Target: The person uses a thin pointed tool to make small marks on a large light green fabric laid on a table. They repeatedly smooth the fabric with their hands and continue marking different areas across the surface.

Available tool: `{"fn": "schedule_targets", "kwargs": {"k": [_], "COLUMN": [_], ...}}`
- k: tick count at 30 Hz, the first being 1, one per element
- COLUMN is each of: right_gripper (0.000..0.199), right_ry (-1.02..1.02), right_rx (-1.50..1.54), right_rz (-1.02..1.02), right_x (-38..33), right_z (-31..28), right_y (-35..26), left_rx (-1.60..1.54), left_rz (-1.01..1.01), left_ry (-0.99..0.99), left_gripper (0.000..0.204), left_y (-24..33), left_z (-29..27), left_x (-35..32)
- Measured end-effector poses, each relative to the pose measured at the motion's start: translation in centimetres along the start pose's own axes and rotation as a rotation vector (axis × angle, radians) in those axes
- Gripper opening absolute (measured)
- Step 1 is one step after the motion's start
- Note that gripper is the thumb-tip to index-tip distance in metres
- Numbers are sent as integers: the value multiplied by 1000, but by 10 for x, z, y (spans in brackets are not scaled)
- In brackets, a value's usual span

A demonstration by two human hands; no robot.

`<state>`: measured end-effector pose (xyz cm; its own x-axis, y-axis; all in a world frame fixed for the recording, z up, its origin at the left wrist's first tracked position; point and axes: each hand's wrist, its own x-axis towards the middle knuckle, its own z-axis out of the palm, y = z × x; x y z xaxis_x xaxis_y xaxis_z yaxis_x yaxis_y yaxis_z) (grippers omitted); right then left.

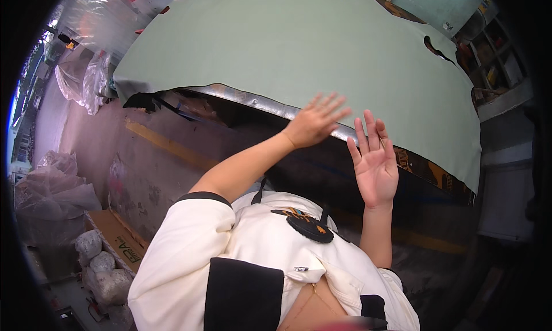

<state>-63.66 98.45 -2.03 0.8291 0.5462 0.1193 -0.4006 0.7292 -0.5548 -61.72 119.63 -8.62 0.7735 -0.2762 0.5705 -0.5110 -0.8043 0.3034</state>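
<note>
A broad pale green sheet (pixel 287 49), like a leather hide with ragged edges and a slit at the right, covers the table. My left hand (pixel 315 123) is over its near edge, fingers spread and slightly blurred, holding nothing I can see. Close on the right, my right hand (pixel 376 173) is raised with its palm turned to me and its fingers extended. A thin light line crosses near its fingers, too small to make out. Between and beside the hands runs the shiny metal strip (pixel 253 101) of the table's front edge.
Clear plastic bags (pixel 54 187) and an opened cardboard box (pixel 118 239) are on the floor at left. Wrapped bundles (pixel 103 268) lie beside the box. Shelves with compartments (pixel 494 55) stand far right. More plastic film (pixel 95 18) hangs at the far left.
</note>
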Motion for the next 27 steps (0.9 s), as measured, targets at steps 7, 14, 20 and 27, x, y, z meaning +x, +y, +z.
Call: {"fn": "schedule_targets", "kwargs": {"k": [7,14,20,27], "right_gripper": [39,45,45,35], "right_ry": [215,935,-476,-627], "right_rx": [-794,-2005,-1645,-884], "right_rz": [-175,-113,32,183], "right_x": [60,223,258,285], "right_z": [-17,-111,64,124], "right_y": [20,80,338,377], "left_rx": [-302,-827,-760,-521], "left_rz": [-876,-1759,-1779,-1570], "left_ry": [371,1097,900,916], "left_gripper": [23,45,42,52], "left_y": [-131,-231,-331,-410], "left_z": [-111,-164,-178,-207], "left_x": [-172,-296,-356,-343]}}
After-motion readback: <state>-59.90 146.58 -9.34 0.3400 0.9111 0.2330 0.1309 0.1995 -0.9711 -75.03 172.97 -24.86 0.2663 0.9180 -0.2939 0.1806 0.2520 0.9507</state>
